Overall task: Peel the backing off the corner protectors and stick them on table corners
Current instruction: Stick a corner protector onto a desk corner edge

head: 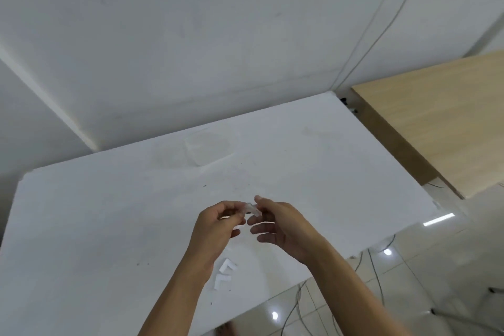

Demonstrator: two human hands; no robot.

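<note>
Both my hands are raised over the middle of the white table [109,213]. Between them is a small clear corner protector [252,209]. My left hand [218,229] pinches its left end with thumb and forefinger. My right hand [281,226] pinches its right end with thumb and forefinger, the other fingers spread below. Two white L-shaped pieces [225,273] lie on the table beneath my left wrist. Whether any backing is lifted is too small to tell.
A white wall runs along the table's far edge. To the right stands a light wooden table [436,123], with a gap between the two. Cables [376,275] trail over the glossy tiled floor at the lower right, past the table's near edge.
</note>
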